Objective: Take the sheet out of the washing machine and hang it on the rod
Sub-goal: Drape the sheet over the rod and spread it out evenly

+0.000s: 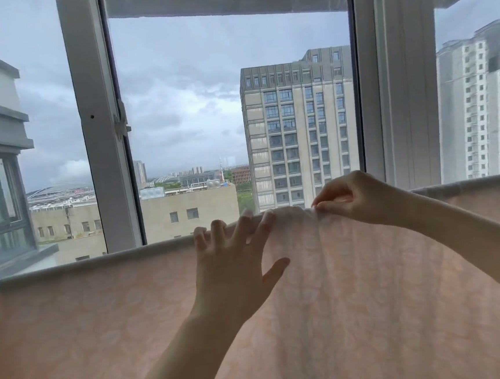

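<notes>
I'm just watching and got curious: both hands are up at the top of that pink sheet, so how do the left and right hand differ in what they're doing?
The left hand is open, fingers spread straight against the sheet; the right hand has curled fingers pinching a bunched fold. The left hand sits lower, its palm flat on the cloth; the right hand sits higher, at the top edge. Both touch the same sheet.

Sheet (pixel 104 338), lower frame: pale pink, faint white floral pattern. Window frame (pixel 98 127): white. Sky (pixel 178 74): grey, clouded.

Sheet (pixel 102 317) hangs before window (pixel 99 142), hands on top.
</notes>
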`<state>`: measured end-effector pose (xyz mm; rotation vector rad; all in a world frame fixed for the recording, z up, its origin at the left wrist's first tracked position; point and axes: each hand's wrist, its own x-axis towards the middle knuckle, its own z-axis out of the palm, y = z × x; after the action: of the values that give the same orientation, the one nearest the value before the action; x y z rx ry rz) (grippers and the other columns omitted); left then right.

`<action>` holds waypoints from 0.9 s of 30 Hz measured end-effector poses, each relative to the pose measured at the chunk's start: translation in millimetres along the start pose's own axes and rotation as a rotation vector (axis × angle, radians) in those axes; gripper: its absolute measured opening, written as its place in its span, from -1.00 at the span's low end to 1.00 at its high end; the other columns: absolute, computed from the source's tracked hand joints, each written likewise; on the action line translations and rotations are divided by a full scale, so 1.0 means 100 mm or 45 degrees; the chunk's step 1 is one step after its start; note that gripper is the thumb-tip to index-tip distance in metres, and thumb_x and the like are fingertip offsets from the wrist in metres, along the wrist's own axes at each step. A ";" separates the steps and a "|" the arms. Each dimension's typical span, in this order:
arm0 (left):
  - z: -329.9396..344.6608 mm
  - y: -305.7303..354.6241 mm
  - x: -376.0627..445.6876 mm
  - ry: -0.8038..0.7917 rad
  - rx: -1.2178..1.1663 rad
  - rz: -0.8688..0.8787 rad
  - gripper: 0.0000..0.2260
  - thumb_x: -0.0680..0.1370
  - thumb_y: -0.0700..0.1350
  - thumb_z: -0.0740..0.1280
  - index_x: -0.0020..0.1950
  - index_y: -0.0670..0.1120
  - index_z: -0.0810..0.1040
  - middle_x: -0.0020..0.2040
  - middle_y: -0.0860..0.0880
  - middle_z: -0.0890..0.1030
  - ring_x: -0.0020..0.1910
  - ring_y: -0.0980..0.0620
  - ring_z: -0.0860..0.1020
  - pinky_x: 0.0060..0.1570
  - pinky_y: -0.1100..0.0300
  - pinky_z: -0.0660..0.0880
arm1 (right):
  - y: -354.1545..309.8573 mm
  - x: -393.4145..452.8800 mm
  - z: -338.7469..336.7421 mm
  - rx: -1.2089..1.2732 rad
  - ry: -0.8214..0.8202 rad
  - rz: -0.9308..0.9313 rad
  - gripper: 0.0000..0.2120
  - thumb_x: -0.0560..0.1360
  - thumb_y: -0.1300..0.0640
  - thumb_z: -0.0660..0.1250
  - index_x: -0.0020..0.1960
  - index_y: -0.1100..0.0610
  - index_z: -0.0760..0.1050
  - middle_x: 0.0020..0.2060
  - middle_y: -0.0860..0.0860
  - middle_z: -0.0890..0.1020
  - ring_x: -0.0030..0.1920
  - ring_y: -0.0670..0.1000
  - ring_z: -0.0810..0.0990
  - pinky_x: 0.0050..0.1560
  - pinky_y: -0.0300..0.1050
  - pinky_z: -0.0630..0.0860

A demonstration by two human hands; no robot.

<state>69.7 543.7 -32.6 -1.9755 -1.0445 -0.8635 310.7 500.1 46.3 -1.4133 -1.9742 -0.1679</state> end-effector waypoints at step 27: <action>0.17 0.95 0.34 0.225 -0.112 -0.083 -0.58 0.57 0.12 0.22 0.26 -0.14 0.52 0.15 -0.12 0.56 0.10 -0.26 0.49 0.22 -0.20 0.39 | 0.32 -0.03 -0.04 -0.006 0.173 -0.049 -0.92 0.50 0.14 0.39 -0.08 0.09 0.67 -0.24 -0.11 0.68 -0.21 -0.21 0.61 -0.08 -0.32 0.52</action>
<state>171.2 532.1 -41.0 -1.9056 -0.9874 -1.1148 340.7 508.4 39.0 -1.3314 -1.8916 -0.2784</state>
